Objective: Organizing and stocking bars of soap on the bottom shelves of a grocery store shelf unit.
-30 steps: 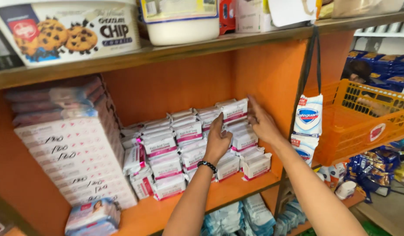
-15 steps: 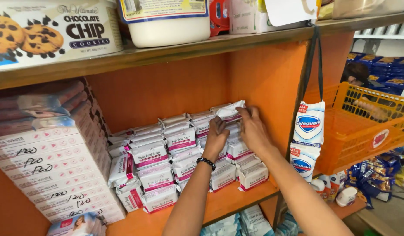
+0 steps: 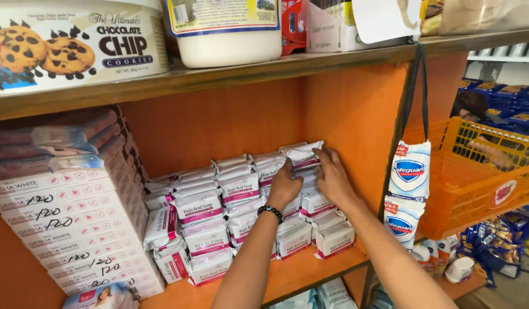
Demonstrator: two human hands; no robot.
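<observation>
Both hands are working at the soap packets [image 3: 236, 212] stacked on the orange shelf [image 3: 310, 269]. The right hand [image 3: 333, 177] is pinching the topmost packet [image 3: 303, 153], lying crosswise just above its fingers; the left hand [image 3: 284, 187], curled, is pressing packets directly below.

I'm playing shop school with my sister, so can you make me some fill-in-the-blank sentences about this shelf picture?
1. Both hands press on stacked white and pink ____ packs.
2. The left hand has a beaded ____ at its wrist.
3. The right hand touches the ____ pack of its stack.
4. A plastic basket coloured ____ hangs to the right.

Missing words: soap; bracelet; top; orange
</observation>
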